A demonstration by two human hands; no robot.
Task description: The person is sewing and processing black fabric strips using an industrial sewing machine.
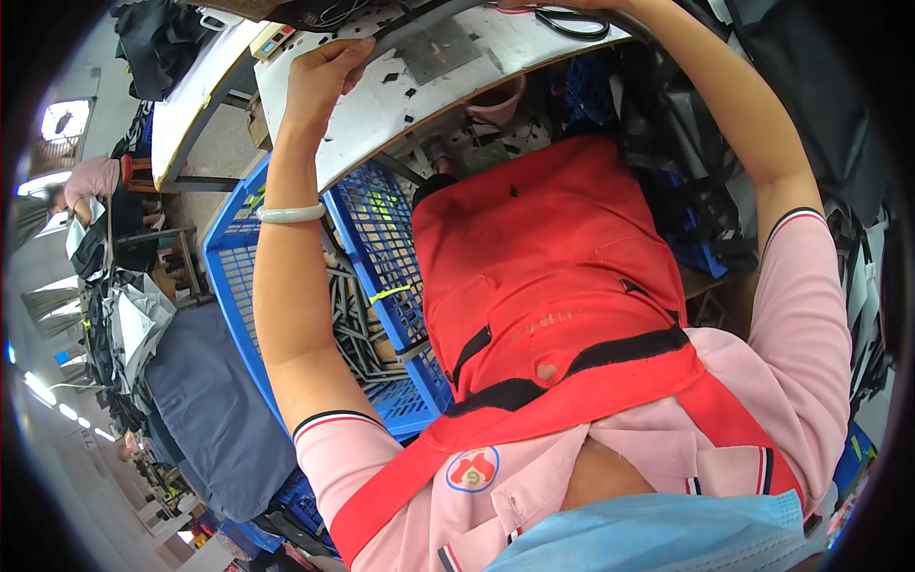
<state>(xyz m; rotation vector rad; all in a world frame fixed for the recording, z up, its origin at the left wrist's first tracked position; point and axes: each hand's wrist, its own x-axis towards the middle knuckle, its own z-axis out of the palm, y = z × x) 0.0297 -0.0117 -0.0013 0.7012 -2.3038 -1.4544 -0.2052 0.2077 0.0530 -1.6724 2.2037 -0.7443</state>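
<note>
At the white table's left part, my left hand (pixel 327 78) is closed, with thumb and fingers pinching the end of a long dark strip (pixel 419 21). The strip arches up and right toward the top edge of the picture. My right hand (pixel 577 4) is mostly cut off by that edge, so its fingers hardly show. Beside it, over the table, are the black looped handles of what look like scissors (pixel 572 27). A thin grey plate (pixel 440 55) lies flat on the table between my hands, with small black scraps around it.
The white table (pixel 357 129) curves before me. By my left arm stands a blue plastic basket (pixel 233 276) with several grey strips (pixel 355 324). A pink bucket (pixel 498 107) sits under the table. Dark material (pixel 810 95) hangs at right. Another person (pixel 95 181) works far left.
</note>
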